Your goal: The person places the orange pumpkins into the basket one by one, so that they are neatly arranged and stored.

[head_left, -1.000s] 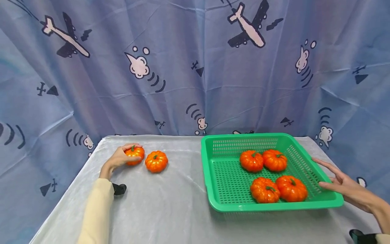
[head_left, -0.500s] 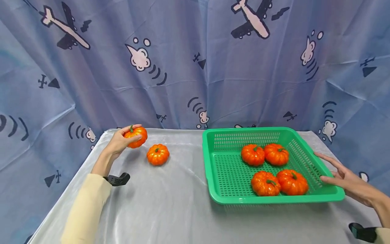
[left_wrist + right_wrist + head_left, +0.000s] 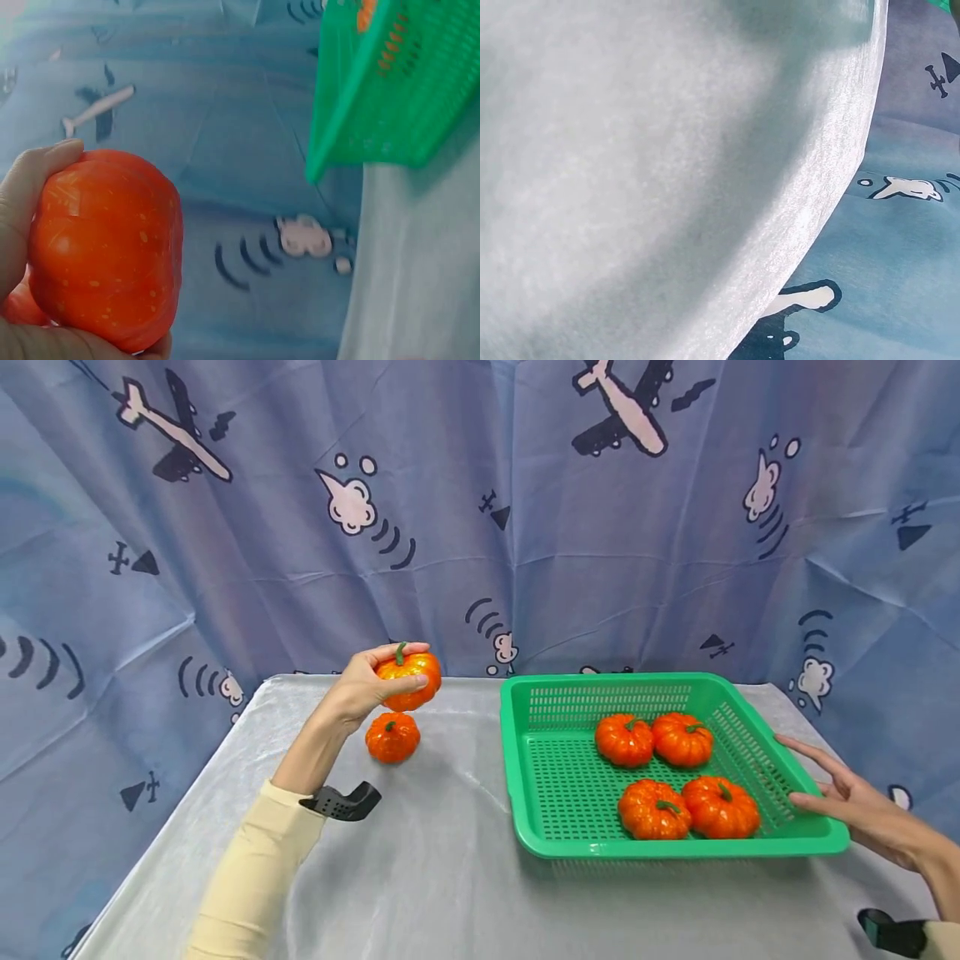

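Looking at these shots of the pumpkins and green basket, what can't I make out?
- Head view: one side of the held pumpkin, hidden by the left hand.
- Head view: some fingers of the right hand, hidden behind the hand itself.
- Left wrist view: the rest of the basket, cut off by the top and right edges.
- Right wrist view: most of the white cloth, too blurred to show its weave.

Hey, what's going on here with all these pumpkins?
A person's left hand holds one pumpkin up off the table. Another pumpkin sits on the table, and four pumpkins lie in the green basket. The right hand is at the basket's right rim. The held pumpkin isn't in the basket yet.
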Demonstrator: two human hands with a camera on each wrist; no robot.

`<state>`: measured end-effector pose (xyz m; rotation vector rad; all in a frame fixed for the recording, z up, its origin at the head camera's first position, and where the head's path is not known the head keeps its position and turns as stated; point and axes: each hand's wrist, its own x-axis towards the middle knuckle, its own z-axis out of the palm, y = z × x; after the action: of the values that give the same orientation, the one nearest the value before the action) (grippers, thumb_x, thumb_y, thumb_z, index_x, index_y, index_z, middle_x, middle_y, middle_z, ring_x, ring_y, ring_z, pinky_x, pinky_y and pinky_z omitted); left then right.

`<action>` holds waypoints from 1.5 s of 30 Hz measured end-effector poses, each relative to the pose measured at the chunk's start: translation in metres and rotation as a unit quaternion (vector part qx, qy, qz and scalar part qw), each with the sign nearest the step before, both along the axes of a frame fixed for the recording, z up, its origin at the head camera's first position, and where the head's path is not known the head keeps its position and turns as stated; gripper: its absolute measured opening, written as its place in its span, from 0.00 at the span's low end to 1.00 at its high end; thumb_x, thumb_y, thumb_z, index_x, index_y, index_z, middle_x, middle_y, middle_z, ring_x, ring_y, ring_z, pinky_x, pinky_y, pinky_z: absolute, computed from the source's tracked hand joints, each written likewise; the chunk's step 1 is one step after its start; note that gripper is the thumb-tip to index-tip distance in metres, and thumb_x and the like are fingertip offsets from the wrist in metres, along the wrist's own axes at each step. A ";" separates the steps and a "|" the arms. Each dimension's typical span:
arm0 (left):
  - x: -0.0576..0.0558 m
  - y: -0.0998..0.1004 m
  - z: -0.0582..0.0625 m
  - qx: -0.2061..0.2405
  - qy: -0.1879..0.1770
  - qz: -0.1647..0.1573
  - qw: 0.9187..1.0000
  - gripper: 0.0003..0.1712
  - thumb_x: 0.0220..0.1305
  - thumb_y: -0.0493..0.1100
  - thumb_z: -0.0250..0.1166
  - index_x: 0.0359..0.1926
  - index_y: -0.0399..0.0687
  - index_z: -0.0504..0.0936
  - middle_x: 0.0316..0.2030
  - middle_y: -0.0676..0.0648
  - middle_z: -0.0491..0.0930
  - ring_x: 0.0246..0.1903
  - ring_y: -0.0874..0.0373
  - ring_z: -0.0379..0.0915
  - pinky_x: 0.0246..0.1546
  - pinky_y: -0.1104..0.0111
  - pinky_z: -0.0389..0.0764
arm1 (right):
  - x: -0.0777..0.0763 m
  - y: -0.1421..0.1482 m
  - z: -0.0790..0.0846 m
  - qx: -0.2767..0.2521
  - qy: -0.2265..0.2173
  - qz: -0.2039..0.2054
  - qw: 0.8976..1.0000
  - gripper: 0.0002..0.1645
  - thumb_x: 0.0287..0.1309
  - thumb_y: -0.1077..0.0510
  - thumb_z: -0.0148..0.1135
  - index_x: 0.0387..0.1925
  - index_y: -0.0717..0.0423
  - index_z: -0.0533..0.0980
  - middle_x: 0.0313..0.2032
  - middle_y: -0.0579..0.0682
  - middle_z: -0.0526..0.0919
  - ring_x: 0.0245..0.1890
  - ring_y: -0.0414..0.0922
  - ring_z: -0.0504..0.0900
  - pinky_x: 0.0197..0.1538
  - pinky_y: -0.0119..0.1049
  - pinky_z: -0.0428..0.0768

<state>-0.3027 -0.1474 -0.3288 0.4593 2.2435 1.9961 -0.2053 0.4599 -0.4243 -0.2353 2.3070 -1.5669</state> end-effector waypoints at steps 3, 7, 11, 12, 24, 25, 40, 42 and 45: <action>0.000 0.018 0.006 0.003 0.004 -0.020 1.000 0.28 0.56 0.32 0.68 0.60 0.41 0.76 0.53 0.42 0.75 0.44 0.50 0.73 0.41 0.68 0.81 | 0.002 -0.001 0.000 0.012 0.001 -0.005 1.000 0.46 0.73 0.64 0.43 0.69 0.15 0.35 0.47 0.42 0.75 0.41 0.48 0.84 0.41 0.49 0.83; -0.001 0.037 0.010 -0.002 0.004 -0.039 0.999 0.27 0.56 0.33 0.69 0.58 0.44 0.78 0.53 0.43 0.75 0.44 0.50 0.74 0.41 0.68 0.81 | 0.003 -0.002 -0.001 0.023 0.005 -0.010 1.000 0.47 0.73 0.63 0.44 0.70 0.17 0.33 0.48 0.40 0.73 0.41 0.46 0.83 0.41 0.48 0.83; 0.000 0.056 0.012 -0.006 0.000 -0.055 0.998 0.26 0.56 0.34 0.70 0.57 0.46 0.79 0.53 0.45 0.76 0.45 0.49 0.73 0.42 0.67 0.80 | 0.003 0.000 -0.001 0.020 0.006 -0.011 1.000 0.47 0.73 0.63 0.44 0.71 0.17 0.33 0.49 0.39 0.70 0.42 0.45 0.83 0.41 0.49 0.82; 0.000 0.061 0.012 -0.005 0.002 -0.061 0.998 0.26 0.55 0.34 0.70 0.57 0.46 0.79 0.53 0.46 0.76 0.45 0.49 0.73 0.42 0.66 0.80 | 0.003 0.000 -0.001 0.019 0.006 -0.012 1.000 0.47 0.73 0.63 0.44 0.71 0.17 0.34 0.49 0.38 0.69 0.42 0.45 0.83 0.41 0.49 0.82; -0.003 0.109 0.009 0.021 0.036 -0.132 0.990 0.25 0.55 0.33 0.69 0.56 0.42 0.79 0.53 0.47 0.77 0.45 0.52 0.74 0.44 0.65 0.80 | 0.004 0.000 -0.002 0.000 0.009 0.000 1.000 0.46 0.72 0.64 0.44 0.72 0.19 0.35 0.48 0.34 0.73 0.43 0.46 0.83 0.41 0.49 0.82; -0.004 0.113 0.009 0.023 0.039 -0.136 0.990 0.25 0.56 0.33 0.69 0.56 0.42 0.79 0.52 0.46 0.78 0.44 0.52 0.74 0.44 0.65 0.80 | 0.004 0.000 -0.002 -0.004 0.007 0.001 1.000 0.46 0.72 0.64 0.44 0.71 0.19 0.35 0.48 0.34 0.73 0.43 0.46 0.83 0.41 0.49 0.82; -0.016 0.156 -0.005 0.050 0.057 -0.193 0.978 0.25 0.58 0.34 0.68 0.58 0.41 0.77 0.53 0.45 0.76 0.46 0.52 0.74 0.45 0.64 0.80 | 0.005 0.001 -0.002 -0.006 0.007 -0.002 1.000 0.46 0.72 0.64 0.45 0.72 0.19 0.36 0.48 0.33 0.74 0.44 0.47 0.83 0.42 0.50 0.82; -0.017 0.159 -0.007 0.049 0.054 -0.186 0.980 0.25 0.58 0.35 0.68 0.58 0.42 0.77 0.53 0.46 0.76 0.46 0.52 0.74 0.45 0.64 0.80 | 0.004 0.001 -0.002 -0.007 0.008 -0.002 1.000 0.46 0.72 0.64 0.44 0.72 0.19 0.36 0.48 0.33 0.74 0.43 0.47 0.83 0.42 0.51 0.82; -0.018 0.166 -0.007 0.059 0.040 -0.159 0.985 0.25 0.58 0.36 0.69 0.57 0.45 0.78 0.51 0.46 0.78 0.46 0.53 0.74 0.44 0.65 0.80 | 0.003 0.001 -0.002 -0.004 0.013 0.000 1.000 0.46 0.72 0.64 0.44 0.72 0.19 0.36 0.47 0.35 0.75 0.42 0.48 0.83 0.41 0.50 0.82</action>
<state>-0.3204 0.0190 -0.3356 0.8654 1.9478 1.9776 -0.2023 0.4606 -0.4266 -0.2577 2.3201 -1.5837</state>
